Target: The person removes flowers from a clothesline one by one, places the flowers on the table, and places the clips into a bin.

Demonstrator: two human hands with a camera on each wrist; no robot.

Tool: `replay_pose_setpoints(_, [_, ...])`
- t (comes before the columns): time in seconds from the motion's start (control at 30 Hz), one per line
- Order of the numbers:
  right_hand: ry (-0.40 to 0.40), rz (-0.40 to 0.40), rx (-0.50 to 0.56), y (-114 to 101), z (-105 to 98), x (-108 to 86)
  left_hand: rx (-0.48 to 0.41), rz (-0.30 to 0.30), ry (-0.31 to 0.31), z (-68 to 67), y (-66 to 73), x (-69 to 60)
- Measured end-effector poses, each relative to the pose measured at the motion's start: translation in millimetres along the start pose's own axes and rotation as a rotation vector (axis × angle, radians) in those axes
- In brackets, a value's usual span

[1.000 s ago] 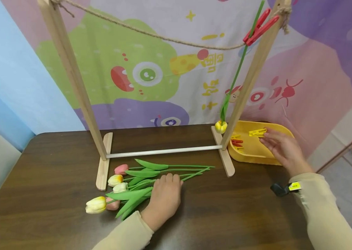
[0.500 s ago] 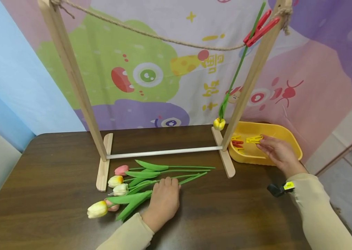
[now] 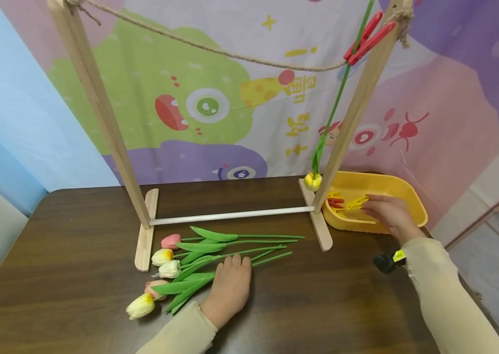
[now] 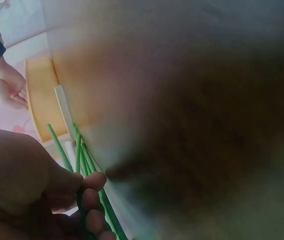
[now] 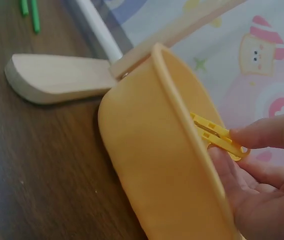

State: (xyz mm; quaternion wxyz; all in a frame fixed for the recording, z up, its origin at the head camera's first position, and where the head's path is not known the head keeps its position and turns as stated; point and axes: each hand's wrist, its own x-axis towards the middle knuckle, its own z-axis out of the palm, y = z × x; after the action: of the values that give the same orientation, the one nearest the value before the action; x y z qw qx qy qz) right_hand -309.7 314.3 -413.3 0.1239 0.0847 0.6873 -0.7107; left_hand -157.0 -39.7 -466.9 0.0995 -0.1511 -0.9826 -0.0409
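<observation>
My left hand [image 3: 227, 290] pinches the stem of a yellow-and-white artificial tulip [image 3: 140, 306] just above the table. In the left wrist view, its thumb and fingers curl round a green stem [image 4: 79, 200]. Several more tulips lie beside and behind it, among them a pink tulip [image 3: 171, 241] and a white tulip [image 3: 169, 269]. Over the yellow basin [image 3: 417, 209], my right hand [image 3: 389, 214] pinches a yellow clothespin [image 3: 358, 202] between thumb and fingers, as the right wrist view shows too. Red and yellow clothespins [image 3: 335, 201] lie at the basin's left end, partly hidden.
A wooden frame [image 3: 108, 123] with a white crossbar [image 3: 232, 216] stands on the table [image 3: 68, 275]. Along its top runs a sagging rope [image 3: 214, 49]. A red clothespin [image 3: 366, 42] fastens an upside-down yellow tulip [image 3: 313, 181] to the rope near the right post.
The yellow-and-white tulip's head has shifted slightly right and towards me, its stem turning with it. My right hand has moved left and a little lower, and the yellow clothespin is now tilted.
</observation>
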Motion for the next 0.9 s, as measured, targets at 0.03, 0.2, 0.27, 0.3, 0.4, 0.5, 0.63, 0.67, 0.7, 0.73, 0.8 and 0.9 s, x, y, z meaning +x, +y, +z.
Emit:
replay_pose_setpoints(0.03, [0.012,0.005,-0.060,1.3,0.0,2.4,-0.002,0.001,-0.002,-0.1,-0.2,-0.6])
replay_pose_setpoints(0.2, [0.057,0.049,-0.382,5.5,-1.3,14.0,-0.009,0.003,-0.006,0.0,-1.4,-1.9])
replay_pose_setpoints(0.27, [0.057,0.064,-0.464,5.3,-0.7,17.1,-0.010,0.005,-0.006,0.0,-1.8,-2.2])
replay_pose_setpoints(0.3, [0.057,0.073,-0.484,5.0,-0.2,18.0,-0.010,0.007,-0.007,-0.1,-2.0,-2.2])
replay_pose_setpoints(0.4, [0.054,0.092,-0.512,3.8,1.0,20.2,-0.008,0.013,-0.008,0.3,-2.7,-2.0])
replay_pose_setpoints(0.5, [0.057,0.101,-0.546,3.3,1.6,22.2,-0.012,0.015,-0.009,0.3,-3.5,-1.6])
replay_pose_setpoints(0.63, [0.053,0.106,-0.586,3.8,1.7,25.7,-0.032,0.013,-0.023,-0.3,-4.3,-0.8])
replay_pose_setpoints(0.67, [0.051,0.108,-0.594,4.0,1.7,26.7,-0.041,0.013,-0.029,-0.4,-4.4,-0.8])
replay_pose_setpoints(0.7, [0.046,0.111,-0.604,4.1,1.5,27.3,-0.047,0.012,-0.037,-1.0,-4.4,-0.6])
replay_pose_setpoints(0.73, [0.040,0.113,-0.611,4.2,1.5,27.8,-0.052,0.013,-0.042,-1.5,-4.4,-0.7])
replay_pose_setpoints(0.8, [0.029,0.122,-0.617,4.3,1.6,28.5,-0.058,0.013,-0.050,-2.4,-4.8,-0.7])
replay_pose_setpoints(0.9, [0.016,0.140,-0.614,3.8,2.5,29.3,-0.057,0.018,-0.053,-3.3,-5.6,-0.9])
